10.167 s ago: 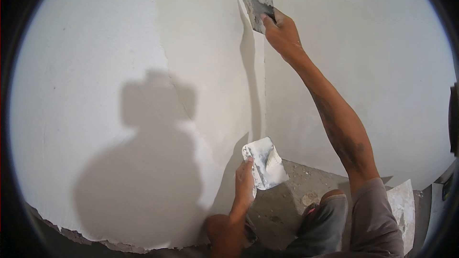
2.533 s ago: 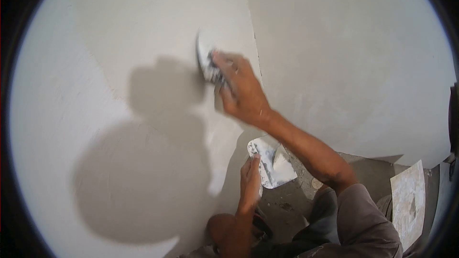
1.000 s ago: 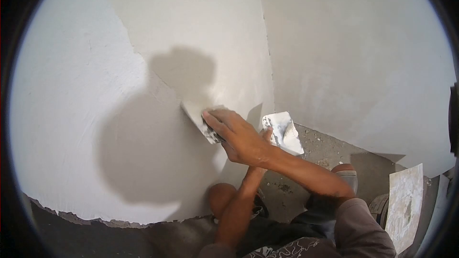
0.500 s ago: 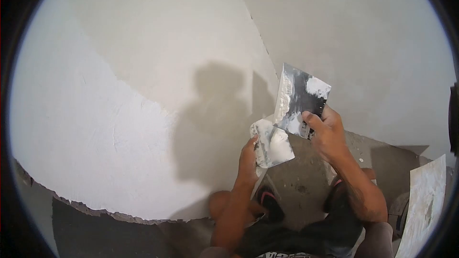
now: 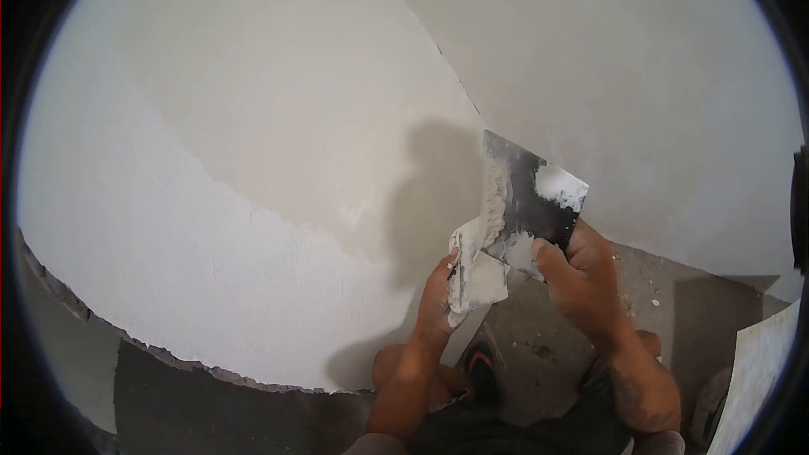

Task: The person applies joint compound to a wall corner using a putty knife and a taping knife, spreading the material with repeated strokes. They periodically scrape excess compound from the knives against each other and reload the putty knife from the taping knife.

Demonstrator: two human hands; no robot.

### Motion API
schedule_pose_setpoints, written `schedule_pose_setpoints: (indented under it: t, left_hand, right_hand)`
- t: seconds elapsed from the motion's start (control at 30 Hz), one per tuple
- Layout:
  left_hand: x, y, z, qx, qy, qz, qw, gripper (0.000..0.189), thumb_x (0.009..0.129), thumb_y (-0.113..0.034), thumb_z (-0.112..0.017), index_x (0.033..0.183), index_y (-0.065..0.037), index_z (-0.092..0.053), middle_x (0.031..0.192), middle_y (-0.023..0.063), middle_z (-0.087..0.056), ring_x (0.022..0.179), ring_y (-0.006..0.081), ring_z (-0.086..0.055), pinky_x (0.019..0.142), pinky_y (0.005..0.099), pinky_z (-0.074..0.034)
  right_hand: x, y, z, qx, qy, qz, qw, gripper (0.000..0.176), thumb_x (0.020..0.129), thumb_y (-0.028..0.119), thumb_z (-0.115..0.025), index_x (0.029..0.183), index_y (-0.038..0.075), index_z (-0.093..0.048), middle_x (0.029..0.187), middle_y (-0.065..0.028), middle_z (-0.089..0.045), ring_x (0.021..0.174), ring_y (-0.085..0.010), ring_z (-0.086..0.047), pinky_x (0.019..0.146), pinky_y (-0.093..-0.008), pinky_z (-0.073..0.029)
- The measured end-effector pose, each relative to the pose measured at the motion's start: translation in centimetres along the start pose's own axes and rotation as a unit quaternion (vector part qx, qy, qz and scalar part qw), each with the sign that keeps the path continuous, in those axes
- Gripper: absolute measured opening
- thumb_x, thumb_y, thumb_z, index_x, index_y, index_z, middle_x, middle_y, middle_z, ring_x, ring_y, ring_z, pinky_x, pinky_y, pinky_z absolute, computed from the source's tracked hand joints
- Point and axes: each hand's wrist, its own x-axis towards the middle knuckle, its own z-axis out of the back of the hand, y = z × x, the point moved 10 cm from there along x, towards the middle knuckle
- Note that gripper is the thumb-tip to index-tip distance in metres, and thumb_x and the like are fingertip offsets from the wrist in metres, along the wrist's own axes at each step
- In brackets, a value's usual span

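My right hand [image 5: 581, 274] is closed around a wide putty knife [image 5: 524, 202], its thumb on the dark blade. White putty forms a ridge along the blade's left edge and a patch at its upper right corner. Lower left of it, a smaller putty knife [image 5: 484, 280] smeared with putty sits in my left hand [image 5: 436, 299], whose fingers are wrapped at its left side. The wide blade's lower left part overlaps the smaller blade, and the two appear to touch. Both handles are mostly hidden.
A wall with fresh white putty [image 5: 261, 261] fills the left, ending below in a ragged edge [image 5: 202, 366]. Another wall [image 5: 657, 101] meets it at a corner line. Below is a concrete floor [image 5: 539, 345] with crumbs. A pale board [image 5: 754, 379] stands at lower right.
The wide putty knife has moved down over the smaller one. The white heap on the smaller blade has shrunk to a thin smear. My view has shifted slightly.
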Motion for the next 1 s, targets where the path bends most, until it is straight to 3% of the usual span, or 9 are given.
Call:
schedule_pose_setpoints:
  t: [0.07, 0.27, 0.4, 0.5, 0.57, 0.63, 0.7, 0.73, 1.0]
  left_hand:
    - [0.0, -0.1, -0.6, -0.029, 0.069, 0.011, 0.997, 0.042, 0.101, -0.027, -0.045, 0.128, 0.004, -0.049, 0.114, 0.0179, -0.064, 0.101, 0.0271, -0.066, 0.089, 0.0411, -0.056]
    - [-1.1, -1.8, -1.8, 0.045, -0.020, 0.001, 0.999, 0.039, 0.101, -0.026, -0.046, 0.127, 0.003, -0.050, 0.109, 0.0171, -0.066, 0.095, 0.0256, -0.068, 0.084, 0.0376, -0.057]
    - [-0.5, -3.3, -1.5, 0.052, 0.009, 0.010, 0.999, 0.042, 0.101, -0.027, -0.045, 0.130, 0.004, -0.048, 0.115, 0.0185, -0.063, 0.101, 0.0270, -0.066, 0.089, 0.0390, -0.055]
    - [0.1, -4.0, -0.3, 0.059, 0.021, 0.015, 0.998, 0.044, 0.101, -0.028, -0.045, 0.131, 0.005, -0.047, 0.117, 0.0184, -0.063, 0.103, 0.0269, -0.065, 0.092, 0.0390, -0.054]
    - [0.7, -3.7, 0.7, 0.060, 0.033, 0.010, 0.998, 0.046, 0.101, -0.030, -0.045, 0.131, 0.005, -0.046, 0.119, 0.0183, -0.062, 0.104, 0.0266, -0.065, 0.092, 0.0387, -0.054]
    - [0.4, -3.4, 0.8, 0.046, 0.019, 0.013, 0.999, 0.046, 0.101, -0.030, -0.045, 0.131, 0.005, -0.046, 0.119, 0.0180, -0.062, 0.104, 0.0264, -0.066, 0.092, 0.0383, -0.054]
    - [0.0, -3.2, 1.4, 0.034, 0.012, 0.014, 0.999, 0.045, 0.101, -0.030, -0.045, 0.130, 0.005, -0.047, 0.119, 0.0179, -0.062, 0.103, 0.0261, -0.066, 0.092, 0.0378, -0.054]
    - [0.0, -3.1, 1.7, 0.031, 0.014, 0.012, 0.999, 0.045, 0.102, -0.030, -0.045, 0.130, 0.005, -0.047, 0.119, 0.0180, -0.062, 0.103, 0.0259, -0.066, 0.091, 0.0375, -0.054]
    - [-2.2, -4.5, -0.3, 0.070, 0.078, -0.081, 0.991, 0.043, 0.102, -0.028, -0.043, 0.131, 0.004, -0.047, 0.120, 0.0154, -0.062, 0.104, 0.0240, -0.065, 0.091, 0.0366, -0.055]
  right_hand:
    - [0.3, -0.3, -0.2, 0.022, 0.011, -0.015, 1.000, 0.022, 0.089, 0.005, -0.050, 0.107, -0.003, -0.060, 0.088, -0.0042, -0.064, 0.080, -0.0093, -0.055, 0.073, -0.0269, -0.047]
    - [0.8, -0.1, 1.2, -0.029, -0.009, 0.012, 0.999, 0.023, 0.089, 0.004, -0.050, 0.107, -0.004, -0.060, 0.092, -0.0052, -0.065, 0.083, -0.0103, -0.056, 0.077, -0.0274, -0.047]
    - [1.4, -0.2, 1.4, 0.034, -0.036, 0.040, 0.998, 0.024, 0.090, 0.002, -0.051, 0.112, -0.005, -0.060, 0.096, -0.0069, -0.064, 0.085, -0.0103, -0.056, 0.078, -0.0261, -0.047]
    - [1.7, -0.5, 1.6, -0.052, -0.072, 0.072, 0.993, 0.020, 0.093, 0.007, -0.053, 0.110, 0.001, -0.061, 0.076, 0.0069, -0.051, 0.067, -0.0034, -0.044, 0.060, -0.0219, -0.036]
    - [1.3, -0.7, 0.4, -0.124, -0.044, 0.041, 0.991, 0.031, 0.089, -0.001, -0.050, 0.119, -0.001, -0.057, 0.097, -0.0043, -0.060, 0.086, -0.0122, -0.055, 0.077, -0.0271, -0.044]
    - [1.1, 0.9, -1.5, -0.197, 0.000, 0.125, 0.972, 0.041, 0.086, -0.008, -0.049, 0.126, -0.001, -0.055, 0.113, -0.0122, -0.063, 0.100, -0.0206, -0.061, 0.089, -0.0314, -0.047]
    - [-0.2, 2.9, -4.5, -0.253, 0.065, 0.313, 0.913, 0.051, 0.081, -0.012, -0.052, 0.130, 0.001, -0.053, 0.123, -0.0169, -0.061, 0.111, -0.0285, -0.061, 0.096, -0.0347, -0.046]
    - [-0.4, 2.1, -5.6, -0.193, 0.116, 0.303, 0.926, 0.066, 0.071, -0.018, -0.055, 0.133, 0.003, -0.051, 0.133, -0.0217, -0.054, 0.123, -0.0376, -0.054, 0.105, -0.0400, -0.041]
    - [-2.0, 2.8, -9.5, -0.264, 0.209, 0.410, 0.848, 0.075, 0.060, -0.013, -0.056, 0.134, 0.002, -0.049, 0.132, -0.0202, -0.054, 0.125, -0.0389, -0.050, 0.104, -0.0533, -0.040]
